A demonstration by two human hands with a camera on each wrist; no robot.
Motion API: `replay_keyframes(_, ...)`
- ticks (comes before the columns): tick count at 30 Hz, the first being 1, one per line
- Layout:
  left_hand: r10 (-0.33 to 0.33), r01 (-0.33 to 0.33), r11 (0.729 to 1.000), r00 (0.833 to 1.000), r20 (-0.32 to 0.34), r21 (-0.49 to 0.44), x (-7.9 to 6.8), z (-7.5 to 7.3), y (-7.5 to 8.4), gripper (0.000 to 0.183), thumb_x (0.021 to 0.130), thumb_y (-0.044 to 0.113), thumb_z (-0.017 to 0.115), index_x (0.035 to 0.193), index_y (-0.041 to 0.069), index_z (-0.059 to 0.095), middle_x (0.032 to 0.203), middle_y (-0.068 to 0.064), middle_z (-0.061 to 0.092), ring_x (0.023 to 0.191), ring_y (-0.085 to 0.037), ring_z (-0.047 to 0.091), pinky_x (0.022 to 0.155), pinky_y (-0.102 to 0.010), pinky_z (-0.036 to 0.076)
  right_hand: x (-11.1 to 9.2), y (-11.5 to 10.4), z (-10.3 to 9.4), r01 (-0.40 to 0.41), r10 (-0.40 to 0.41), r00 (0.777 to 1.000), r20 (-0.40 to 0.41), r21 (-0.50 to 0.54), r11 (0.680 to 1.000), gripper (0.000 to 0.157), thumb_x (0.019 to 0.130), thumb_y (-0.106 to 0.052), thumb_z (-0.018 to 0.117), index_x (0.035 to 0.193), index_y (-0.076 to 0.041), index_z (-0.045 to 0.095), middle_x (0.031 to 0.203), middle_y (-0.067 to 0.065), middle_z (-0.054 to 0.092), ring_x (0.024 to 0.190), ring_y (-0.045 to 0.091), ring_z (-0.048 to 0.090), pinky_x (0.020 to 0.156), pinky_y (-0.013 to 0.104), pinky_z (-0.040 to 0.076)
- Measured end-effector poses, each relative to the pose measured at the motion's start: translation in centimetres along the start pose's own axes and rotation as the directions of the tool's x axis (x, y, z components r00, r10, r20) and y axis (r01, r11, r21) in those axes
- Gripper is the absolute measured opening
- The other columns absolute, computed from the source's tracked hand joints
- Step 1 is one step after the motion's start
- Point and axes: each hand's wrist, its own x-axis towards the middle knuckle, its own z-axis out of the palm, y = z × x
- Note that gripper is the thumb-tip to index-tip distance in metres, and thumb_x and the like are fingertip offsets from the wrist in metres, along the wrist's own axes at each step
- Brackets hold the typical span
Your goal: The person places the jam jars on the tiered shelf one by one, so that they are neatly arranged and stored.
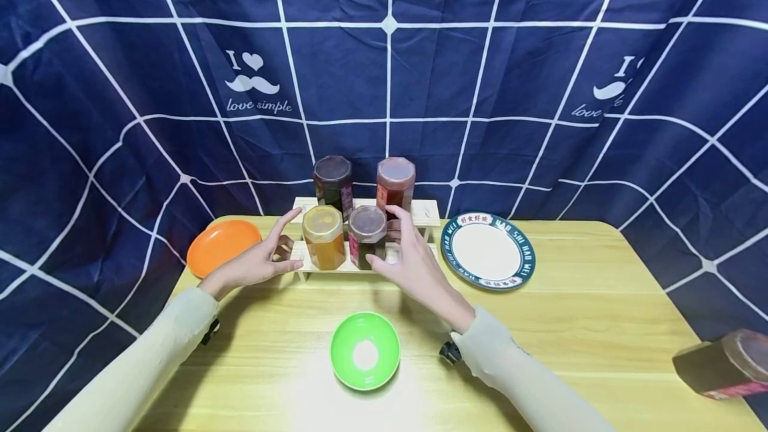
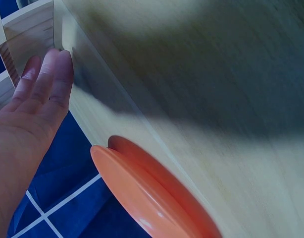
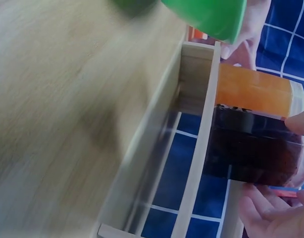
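Observation:
A two-step wooden rack (image 1: pixel 429 212) stands at the back of the table. On its lower step are a jar of yellow-orange contents (image 1: pixel 325 249) and, beside it, a dark jar (image 1: pixel 367 235). My right hand (image 1: pixel 414 265) holds the dark jar from the right, thumb at the front; in the right wrist view the thumb overlaps the lid edge and the fingers lie along the opposite side. My left hand (image 1: pixel 258 262) is at the rack's left end, fingers spread, holding nothing. Its fingers (image 2: pixel 63 79) extend beside the rack's wooden end in the left wrist view.
Another dark jar (image 1: pixel 333 182) and a reddish jar (image 1: pixel 396 182) stand on the upper step. An orange plate (image 1: pixel 222 245) lies left, a blue-rimmed white plate (image 1: pixel 447 245) right, a green bowl (image 1: pixel 342 352) in front. One more jar (image 1: pixel 714 365) is at the right edge.

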Motion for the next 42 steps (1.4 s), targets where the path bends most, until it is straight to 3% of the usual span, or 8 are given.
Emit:
replay_keyframes(7, 0.001, -0.001, 1.0, 1.0, -0.003, 0.002, 0.1, 0.2, 0.1, 0.105, 0.102, 0.008, 0.079, 0.175, 0.022, 0.004, 0.113, -0.021, 0.061, 0.106, -0.033, 0.064, 0.098, -0.052, 0.051, -0.4, 0.3, -1.2, -0.017, 0.018, 1.0, -0.019, 0.056, 0.998, 0.093, 0.089, -0.019, 0.093, 0.162, -0.014, 0.035, 0.141, 0.014, 0.062, 0.131, 0.026, 0.062, 0.111, 0.044, 0.05)
replay_keyframes(13, 0.0, 0.0, 1.0, 1.0, -0.001, 0.0, 0.3, 0.2, 0.0, 0.105, 0.102, 0.009, 0.079, 0.175, 0.023, 0.005, 0.113, -0.021, 0.06, 0.106, -0.034, 0.064, 0.099, -0.052, 0.05, -0.9, 0.4, -2.7, -0.022, 0.027, 0.999, -0.043, 0.123, 0.992, 0.091, 0.09, -0.017, 0.091, 0.163, -0.013, 0.036, 0.142, 0.017, 0.062, 0.131, 0.029, 0.062, 0.111, 0.047, 0.05)
replay_keyframes(21, 0.0, 0.0, 1.0, 1.0, 0.005, -0.002, 0.3, 0.2, 0.0, 0.106, 0.102, 0.009, 0.079, 0.175, 0.023, 0.004, 0.113, -0.022, 0.06, 0.106, -0.033, 0.064, 0.099, -0.052, 0.05, -2.1, 1.1, -4.7, -0.015, 0.023, 0.997, -0.076, 0.104, 0.994, 0.086, 0.093, -0.017, 0.089, 0.161, -0.013, 0.037, 0.139, 0.019, 0.062, 0.129, 0.032, 0.064, 0.11, 0.049, 0.05)
replay_keyframes(32, -0.006, 0.006, 1.0, 1.0, 0.0, 0.001, 0.2, 0.2, 0.1, 0.105, 0.102, 0.007, 0.079, 0.175, 0.021, 0.005, 0.11, -0.019, 0.06, 0.105, -0.033, 0.064, 0.098, -0.05, 0.051, -3.5, 2.1, -7.5, -0.024, 0.038, 0.987, -0.156, 0.096, 0.995, 0.083, 0.092, -0.011, 0.088, 0.158, -0.004, 0.039, 0.138, 0.02, 0.064, 0.127, 0.037, 0.067, 0.108, 0.052, 0.051)
replay_keyframes(38, 0.032, -0.032, 0.999, 0.999, 0.007, -0.01, -0.1, 0.0, 0.0, 0.105, 0.102, 0.014, 0.08, 0.175, 0.024, 0.005, 0.111, -0.019, 0.06, 0.105, -0.033, 0.064, 0.097, -0.05, 0.052, -4.7, 2.6, -9.4, -0.038, 0.062, 0.976, -0.209, 0.119, 0.992, 0.082, 0.093, -0.01, 0.088, 0.158, -0.006, 0.04, 0.138, 0.012, 0.063, 0.127, 0.033, 0.067, 0.108, 0.039, 0.051)
replay_keyframes(42, 0.127, -0.126, 0.991, 0.992, 0.016, -0.033, 0.1, -0.3, -1.4, 0.103, 0.103, 0.022, 0.079, 0.175, 0.031, 0.006, 0.108, -0.018, 0.06, 0.101, -0.033, 0.064, 0.092, -0.042, 0.052, -5.5, 3.0, -10.7, -0.059, 0.086, 0.967, -0.239, 0.119, 0.991, 0.082, 0.094, -0.011, 0.088, 0.159, -0.007, 0.04, 0.14, 0.009, 0.063, 0.128, 0.029, 0.066, 0.107, 0.027, 0.05)
